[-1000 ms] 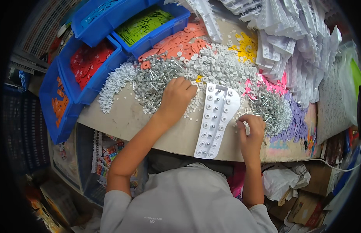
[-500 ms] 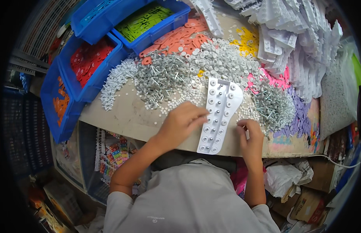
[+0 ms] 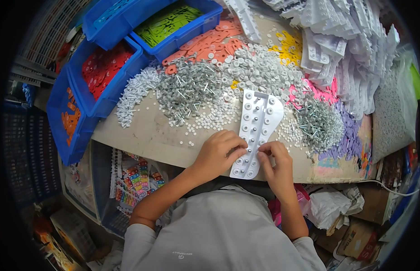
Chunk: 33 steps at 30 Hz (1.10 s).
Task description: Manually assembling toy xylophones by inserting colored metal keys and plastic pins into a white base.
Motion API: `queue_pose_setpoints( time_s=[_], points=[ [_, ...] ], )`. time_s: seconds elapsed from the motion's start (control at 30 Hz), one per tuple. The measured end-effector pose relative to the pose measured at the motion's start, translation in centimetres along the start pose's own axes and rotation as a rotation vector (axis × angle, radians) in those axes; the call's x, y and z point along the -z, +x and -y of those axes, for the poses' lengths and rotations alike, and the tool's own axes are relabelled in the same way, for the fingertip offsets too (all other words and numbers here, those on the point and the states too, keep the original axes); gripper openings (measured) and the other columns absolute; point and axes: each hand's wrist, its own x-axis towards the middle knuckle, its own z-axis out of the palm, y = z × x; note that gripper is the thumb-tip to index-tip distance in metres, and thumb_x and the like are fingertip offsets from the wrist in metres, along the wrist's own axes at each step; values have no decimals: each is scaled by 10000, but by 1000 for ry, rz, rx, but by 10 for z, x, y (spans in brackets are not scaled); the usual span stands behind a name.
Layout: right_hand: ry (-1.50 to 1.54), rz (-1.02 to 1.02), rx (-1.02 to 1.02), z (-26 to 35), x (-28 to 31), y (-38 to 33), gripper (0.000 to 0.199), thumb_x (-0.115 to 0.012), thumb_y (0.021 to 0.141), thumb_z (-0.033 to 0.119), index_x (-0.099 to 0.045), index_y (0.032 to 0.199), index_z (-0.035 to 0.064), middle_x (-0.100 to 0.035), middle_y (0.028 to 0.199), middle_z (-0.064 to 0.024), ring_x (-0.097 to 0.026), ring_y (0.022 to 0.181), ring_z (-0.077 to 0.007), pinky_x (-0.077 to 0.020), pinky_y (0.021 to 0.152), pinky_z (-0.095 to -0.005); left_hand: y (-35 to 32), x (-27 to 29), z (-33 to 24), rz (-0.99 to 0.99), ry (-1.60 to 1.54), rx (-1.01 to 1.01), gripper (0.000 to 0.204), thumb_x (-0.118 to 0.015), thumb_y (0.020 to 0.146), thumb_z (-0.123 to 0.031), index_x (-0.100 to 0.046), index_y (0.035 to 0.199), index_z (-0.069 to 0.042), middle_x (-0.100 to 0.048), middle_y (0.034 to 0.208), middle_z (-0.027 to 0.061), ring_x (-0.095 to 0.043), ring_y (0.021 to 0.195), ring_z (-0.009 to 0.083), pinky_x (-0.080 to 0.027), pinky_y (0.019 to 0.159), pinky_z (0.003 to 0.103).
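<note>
A white plastic tray-like panel (image 3: 249, 153) with a broad rounded far end lies lengthwise before me on the table. Ring-shaped washers sit in a row along each side of it, and silver pin heads run down its middle channel. My left hand (image 3: 221, 152) reaches over the panel's left edge, thumb and fingers drawn together near the middle pins. At the right edge, my right hand (image 3: 277, 165) is closed in a pinch, fingertips touching the side by the washers. Anything between either hand's fingertips is too small or hidden to make out.
Heaps of silver pins (image 3: 187, 92), pale washers (image 3: 259, 67) and purple strips (image 3: 343, 135) cover the table beyond the panel. Blue bins (image 3: 90, 113) of coloured pieces stand at left. White plastic panels (image 3: 327, 27) are stacked at far right, near a clear bag of grey bits (image 3: 390, 113).
My right hand has moved left, from the bare table onto the panel's right edge. My left hand has shifted slightly nearer me and to the right, over the panel.
</note>
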Motion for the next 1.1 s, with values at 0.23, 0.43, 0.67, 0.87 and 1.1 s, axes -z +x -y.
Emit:
queue_pose_setpoints(
  time_s=[0.23,0.43,0.67,0.87,1.1],
  points=[
    [-208,-162,259,-23,-15,-9,145,-718,841,-52,-639,956,-10,-606,916,-110,-584,833,-259,-486,744,-353,0,-2,7,-29,149,-139,158,-797,810,-126,-720,927,-52,-635,843,51,-595,795,238,-473,731,360],
    [-238,-181,364,-31,-15,-10,234,-751,770,-73,-689,977,17,-599,934,-104,-578,887,-287,-483,751,-358,-7,-7,15,-138,132,-205,157,-832,758,-110,-754,887,-65,-630,835,30,-588,786,229,-465,720,356],
    [-159,-124,379,-32,-9,-5,203,-733,771,-81,-663,937,10,-601,938,-108,-582,888,-292,-481,760,-372,-7,-7,14,-166,93,-218,137,-814,771,-103,-726,866,-60,-604,819,38,-579,777,239,-464,710,367],
    [-270,-299,243,-30,-1,3,295,-646,778,-107,-691,1035,31,-637,970,-116,-573,1013,-314,-456,898,-388,-8,-9,14,-190,108,-239,132,-811,773,-99,-716,853,-55,-600,815,47,-584,780,249,-464,712,376],
    [-466,-160,506,-37,-6,-1,436,-678,715,-61,-730,1134,44,-694,1179,-88,-621,1026,-283,-454,876,-400,-7,-8,14,-175,99,-235,157,-838,748,-99,-736,859,-54,-614,802,51,-586,770,245,-463,703,364]
  ],
)
